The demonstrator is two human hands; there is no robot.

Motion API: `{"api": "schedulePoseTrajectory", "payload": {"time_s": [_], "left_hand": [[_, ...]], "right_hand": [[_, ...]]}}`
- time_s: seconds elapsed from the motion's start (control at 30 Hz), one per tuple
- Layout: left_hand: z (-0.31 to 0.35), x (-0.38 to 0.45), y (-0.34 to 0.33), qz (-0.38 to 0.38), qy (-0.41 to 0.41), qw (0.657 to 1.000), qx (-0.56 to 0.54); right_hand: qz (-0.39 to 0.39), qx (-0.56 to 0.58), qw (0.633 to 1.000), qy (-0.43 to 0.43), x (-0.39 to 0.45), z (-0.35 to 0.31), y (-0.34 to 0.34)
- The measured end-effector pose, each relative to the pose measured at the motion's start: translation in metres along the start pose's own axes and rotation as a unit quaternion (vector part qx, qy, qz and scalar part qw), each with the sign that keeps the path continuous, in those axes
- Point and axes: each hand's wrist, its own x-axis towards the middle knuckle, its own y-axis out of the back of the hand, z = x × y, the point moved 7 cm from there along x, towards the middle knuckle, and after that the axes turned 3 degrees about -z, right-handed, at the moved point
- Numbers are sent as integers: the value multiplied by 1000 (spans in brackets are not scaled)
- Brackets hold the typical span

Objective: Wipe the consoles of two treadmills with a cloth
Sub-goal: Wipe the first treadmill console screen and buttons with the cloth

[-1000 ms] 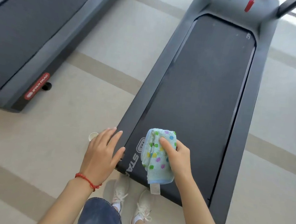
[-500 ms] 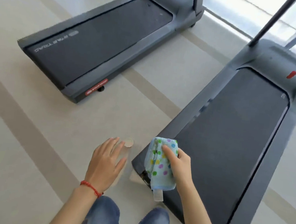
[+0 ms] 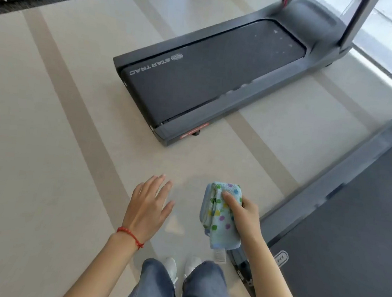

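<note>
Right hand (image 3: 243,215) at five o'clock, fingers curled round a folded dotted cloth (image 3: 219,219), bunched small for carrying, not spread for wiping. Left hand (image 3: 147,206) at six o'clock, fingers straight, holding nothing, likely for balance. One treadmill (image 3: 221,79) at one o'clock, another treadmill (image 3: 350,223) at four o'clock; consoles out of view.

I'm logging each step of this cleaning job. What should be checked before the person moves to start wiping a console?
1. Cloth in hand: ok, the right hand grips the folded dotted cloth.
2. Left hand free: ok, fingers spread, holding nothing.
3. Path to the far treadmill: ok, bare floor lies between.
4. Near treadmill within a step: ok, its rear corner is beside the right hand.
5. Consoles located: cannot tell, neither is in frame.
6. Cloth clean or damp: cannot tell.
</note>
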Motion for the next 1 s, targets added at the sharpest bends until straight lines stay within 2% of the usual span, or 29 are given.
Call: {"api": "schedulePoseTrajectory", "payload": {"time_s": [0.17,0.43,0.73,1.0], "left_hand": [[-36,38,14,-1,35,999,-7],[-54,158,33,-17,6,1000,-2],[-39,294,63,-9,-82,996,15],[3,414,51,-53,-244,968,12]], "right_hand": [[-13,-19,1000,17,38,-45,-29],[0,-12,999,38,116,-120,-39],[68,44,995,61,180,-198,-6],[203,147,968,23,222,-216,40]]}}
